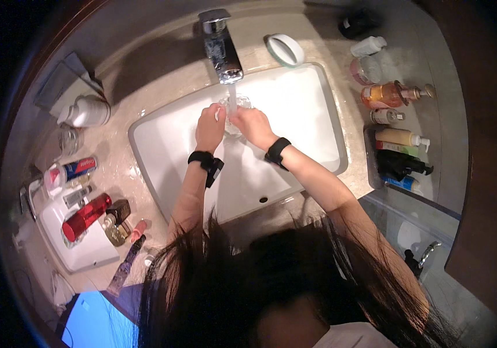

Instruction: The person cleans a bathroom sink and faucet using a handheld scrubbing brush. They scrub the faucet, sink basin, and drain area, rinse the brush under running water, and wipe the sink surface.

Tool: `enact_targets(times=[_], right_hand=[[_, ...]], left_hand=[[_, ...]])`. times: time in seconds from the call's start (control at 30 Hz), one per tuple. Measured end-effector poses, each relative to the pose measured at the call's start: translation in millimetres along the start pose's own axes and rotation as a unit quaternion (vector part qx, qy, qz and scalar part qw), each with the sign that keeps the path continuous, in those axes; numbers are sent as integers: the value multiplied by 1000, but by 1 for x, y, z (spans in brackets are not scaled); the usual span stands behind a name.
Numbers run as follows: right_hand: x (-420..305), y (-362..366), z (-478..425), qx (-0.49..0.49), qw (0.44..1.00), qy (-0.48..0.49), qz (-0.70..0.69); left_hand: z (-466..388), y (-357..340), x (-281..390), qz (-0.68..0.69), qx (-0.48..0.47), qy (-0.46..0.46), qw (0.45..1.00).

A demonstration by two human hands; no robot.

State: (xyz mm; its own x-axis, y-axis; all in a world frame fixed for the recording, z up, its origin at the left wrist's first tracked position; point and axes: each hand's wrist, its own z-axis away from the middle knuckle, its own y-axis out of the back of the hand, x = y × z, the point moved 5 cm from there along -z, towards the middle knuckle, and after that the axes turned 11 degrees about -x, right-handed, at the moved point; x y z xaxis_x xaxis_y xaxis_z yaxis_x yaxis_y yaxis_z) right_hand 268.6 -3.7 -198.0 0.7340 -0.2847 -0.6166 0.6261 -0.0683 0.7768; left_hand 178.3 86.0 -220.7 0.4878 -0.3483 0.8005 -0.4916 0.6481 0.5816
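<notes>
Water runs from the chrome faucet (224,56) down between my two hands, over the white sink basin (305,126). My left hand (210,128) is at the left of the stream with its fingers curled; a small pale thing shows at its fingertips, too unclear to name. My right hand (252,126) is at the right of the stream, fingers bent inward toward the left hand. Splashing water around the drain area blurs the space between the fingers, so whether either hand grips something cannot be told. Each wrist wears a black strap.
A white-handled scrub brush (289,48) lies behind the basin. Along the right side stand an orange pump bottle (383,95) and several other bottles. On the left are a toothpaste tube (81,168), a red bottle (86,217) on a white tray (83,256), and a white jug-like bottle (87,112).
</notes>
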Motion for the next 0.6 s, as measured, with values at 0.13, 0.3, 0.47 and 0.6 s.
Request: enact_targets(times=[0.13, 0.3, 0.47, 0.6], right_hand=[[56, -22, -3, 21, 896, -111, -430], [23, 8, 2, -2, 832, -101, -546], [20, 22, -1, 74, 805, -50, -587], [6, 25, -5, -24, 806, -64, -588]], left_hand=[[3, -12, 48, 49, -99, -166, 980], [-3, -16, 21, 471, -208, 32, 857], [14, -11, 41, 542, -141, 173, 811], [19, 1, 40, 387, -51, 173, 904]])
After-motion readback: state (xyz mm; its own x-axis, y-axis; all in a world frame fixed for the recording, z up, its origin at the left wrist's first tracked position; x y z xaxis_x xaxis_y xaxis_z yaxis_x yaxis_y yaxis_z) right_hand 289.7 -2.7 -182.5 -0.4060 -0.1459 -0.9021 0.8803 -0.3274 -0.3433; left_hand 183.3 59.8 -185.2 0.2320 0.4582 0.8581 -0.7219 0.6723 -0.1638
